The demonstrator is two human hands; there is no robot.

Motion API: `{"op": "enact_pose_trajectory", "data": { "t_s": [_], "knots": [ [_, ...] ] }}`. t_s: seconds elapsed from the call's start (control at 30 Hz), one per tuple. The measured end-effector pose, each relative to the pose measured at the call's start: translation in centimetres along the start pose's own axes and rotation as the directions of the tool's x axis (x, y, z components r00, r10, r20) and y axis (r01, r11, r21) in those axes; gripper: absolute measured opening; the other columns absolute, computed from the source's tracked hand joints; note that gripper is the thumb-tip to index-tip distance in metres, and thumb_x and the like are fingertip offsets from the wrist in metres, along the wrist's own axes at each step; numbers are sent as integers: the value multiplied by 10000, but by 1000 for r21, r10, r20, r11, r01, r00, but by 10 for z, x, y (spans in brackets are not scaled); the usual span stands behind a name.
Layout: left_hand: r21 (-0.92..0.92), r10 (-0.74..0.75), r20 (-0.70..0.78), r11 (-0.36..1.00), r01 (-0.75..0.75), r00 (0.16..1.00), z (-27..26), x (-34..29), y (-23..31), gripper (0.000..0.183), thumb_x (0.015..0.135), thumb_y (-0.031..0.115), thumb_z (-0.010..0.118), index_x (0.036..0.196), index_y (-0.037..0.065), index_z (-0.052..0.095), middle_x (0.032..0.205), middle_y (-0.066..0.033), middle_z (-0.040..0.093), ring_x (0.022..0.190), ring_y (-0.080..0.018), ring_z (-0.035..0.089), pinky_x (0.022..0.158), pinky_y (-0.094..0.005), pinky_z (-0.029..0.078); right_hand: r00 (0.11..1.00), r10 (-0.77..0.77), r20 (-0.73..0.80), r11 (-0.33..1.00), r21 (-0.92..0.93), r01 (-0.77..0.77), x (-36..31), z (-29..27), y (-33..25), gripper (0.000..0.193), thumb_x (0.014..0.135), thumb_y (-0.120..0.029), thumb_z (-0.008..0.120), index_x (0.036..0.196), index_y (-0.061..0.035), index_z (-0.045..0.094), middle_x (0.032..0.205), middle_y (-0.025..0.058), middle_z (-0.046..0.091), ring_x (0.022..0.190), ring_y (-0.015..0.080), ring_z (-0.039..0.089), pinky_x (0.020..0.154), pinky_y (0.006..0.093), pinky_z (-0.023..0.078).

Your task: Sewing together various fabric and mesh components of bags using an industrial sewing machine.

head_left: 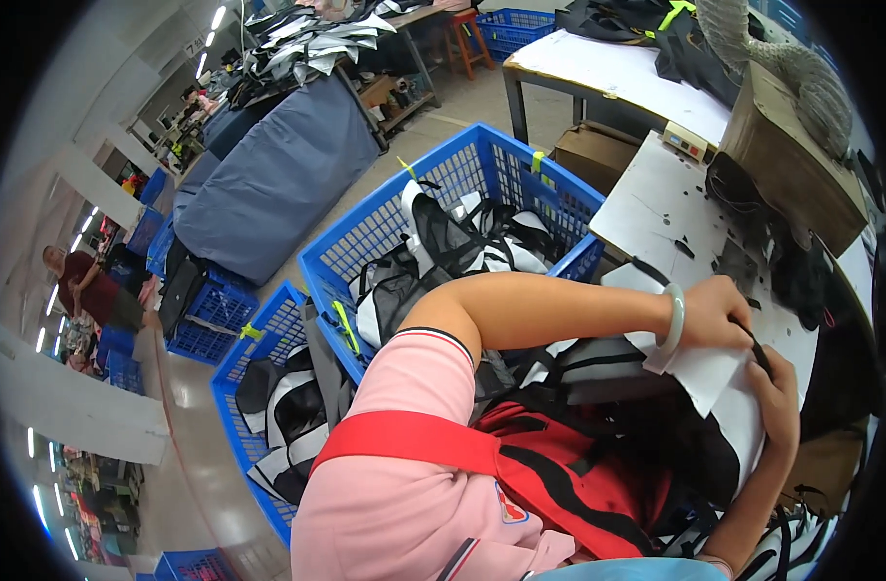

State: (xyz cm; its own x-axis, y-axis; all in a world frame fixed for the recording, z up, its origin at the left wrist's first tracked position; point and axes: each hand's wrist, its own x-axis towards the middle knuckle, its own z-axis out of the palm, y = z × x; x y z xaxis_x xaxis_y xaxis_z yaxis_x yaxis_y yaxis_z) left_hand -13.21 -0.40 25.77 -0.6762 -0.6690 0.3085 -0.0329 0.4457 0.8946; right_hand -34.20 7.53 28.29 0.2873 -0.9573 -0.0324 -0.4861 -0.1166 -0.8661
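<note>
My left hand [716,312], with a pale bangle at the wrist, reaches across to the edge of the white table. Its fingers are closed on the black edging of a black and white fabric piece [699,380]. Just nearer to me, my right hand [775,395] pinches the same dark edging, and a short stretch of it runs between the two hands. White panels of the piece hang below my hands, over dark fabric. Part of what my fingers grip is hidden. A red apron [578,474] with black trim lies across my lap under the fabric.
A blue basket [322,257] of black, grey and white sewn pieces stands at my left, another blue basket [232,412] beside it. The white table [646,198] bears dark scraps, a small control box [684,141] and a large cardboard box [787,160]. A person [94,286] stands far left.
</note>
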Motion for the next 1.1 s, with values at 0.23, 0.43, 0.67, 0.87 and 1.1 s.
{"op": "enact_pose_trajectory", "data": {
  "t_s": [0.23, 0.43, 0.67, 0.87, 1.1],
  "knots": [
    [91, -50, 45, 995, 46, 998, 0, 31, -28, 277, 770, 244, 691, 899, 0, 718, 752, -105, 700, 675, -127, 627, 642, -283, 501, 990, 62, -124, 984, -159, -81, 13, -18, 41, 277, 844, -232, 589, 808, 41, 564, 666, 1, 496, 676, 87, 445, 610, 281, 389],
    [-153, -332, 39, 930, 334, 942, -17, 53, -40, 207, 844, 141, 673, 959, -27, 705, 797, -42, 683, 698, -87, 600, 647, -226, 484, 997, 34, -69, 999, -27, -35, 46, -32, 37, 310, 866, -268, 615, 933, 35, 631, 755, 25, 607, 714, 87, 519, 668, 265, 439],
    [-178, -419, 20, 892, 415, 908, -14, 84, -48, 242, 864, 135, 676, 1031, -40, 685, 880, -84, 690, 740, -113, 630, 664, -217, 494, 993, 90, -83, 994, 69, -84, 67, -48, 62, 345, 852, -278, 655, 1021, 22, 666, 813, 21, 638, 719, 73, 543, 667, 242, 449],
    [-195, -434, 10, 883, 427, 901, -14, 106, -71, 266, 865, 144, 682, 1045, -51, 677, 897, -91, 689, 751, -121, 636, 682, -222, 504, 992, 96, -81, 990, 106, -88, 85, -58, 72, 274, 889, -260, 641, 910, 13, 642, 746, -23, 573, 677, 48, 478, 621, 236, 416],
    [-137, -434, -12, 893, 429, 901, -16, 123, -85, 299, 857, 152, 692, 1067, -60, 670, 906, -96, 694, 754, -118, 638, 699, -218, 502, 988, 129, -89, 985, 125, -118, 99, -67, 87, 329, 904, -281, 640, 1019, 27, 646, 842, -2, 628, 743, 50, 532, 681, 221, 448]
  ]
}}
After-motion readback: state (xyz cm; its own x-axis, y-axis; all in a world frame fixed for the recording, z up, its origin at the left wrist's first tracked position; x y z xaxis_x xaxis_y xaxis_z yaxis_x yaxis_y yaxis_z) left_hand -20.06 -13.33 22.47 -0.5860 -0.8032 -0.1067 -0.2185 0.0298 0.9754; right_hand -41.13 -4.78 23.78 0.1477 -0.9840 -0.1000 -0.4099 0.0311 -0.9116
